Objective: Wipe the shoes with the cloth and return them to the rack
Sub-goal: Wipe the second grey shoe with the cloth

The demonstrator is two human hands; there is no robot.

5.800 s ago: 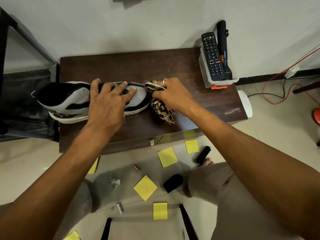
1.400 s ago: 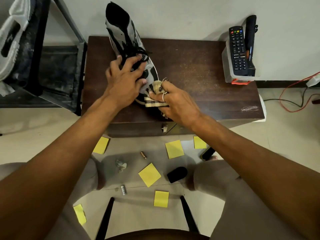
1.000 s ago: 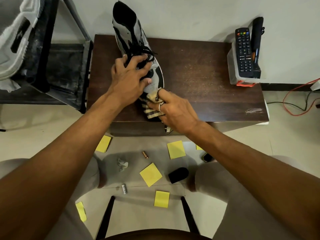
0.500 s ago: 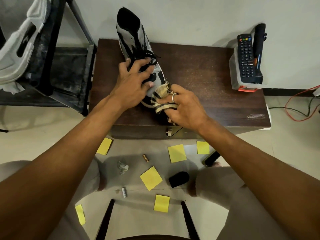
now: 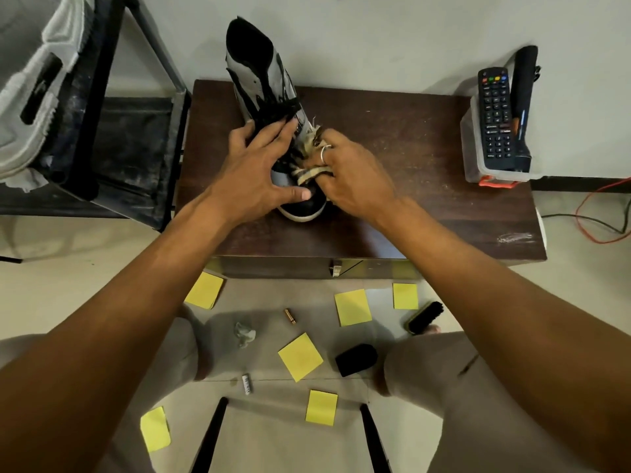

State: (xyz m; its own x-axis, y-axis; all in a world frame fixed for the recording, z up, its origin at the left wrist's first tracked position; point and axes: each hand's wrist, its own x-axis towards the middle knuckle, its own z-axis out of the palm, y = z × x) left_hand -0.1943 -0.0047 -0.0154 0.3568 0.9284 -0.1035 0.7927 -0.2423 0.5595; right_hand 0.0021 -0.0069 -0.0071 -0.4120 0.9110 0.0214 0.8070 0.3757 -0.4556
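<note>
One high-top shoe (image 5: 264, 83) stands on the dark wooden tabletop (image 5: 392, 158), toe toward the near edge and collar toward the far wall. The left hand (image 5: 254, 165) lies over its laces and left side, fingers (image 5: 269, 133) spread and clasped on the shoe, thumb on the black toe cap. The right hand (image 5: 348, 172) is clenched around one striped cloth (image 5: 312, 170), bunched and pressed against the shoe's right side; one ring shows on that hand.

At the far left, a second shoe (image 5: 32, 93), white-soled, sits tilted on the black rack (image 5: 92, 97). At the right end of the tabletop one clear tray (image 5: 478, 165) holds one remote (image 5: 495, 117) and one black stick-shaped thing (image 5: 524, 104) beside it.

On the floor near the knees lie six yellow sticky notes (image 5: 300, 356), one brush (image 5: 423, 317), one black pad (image 5: 356, 359), two small batteries (image 5: 290, 316) and one crumpled scrap (image 5: 244, 333)
</note>
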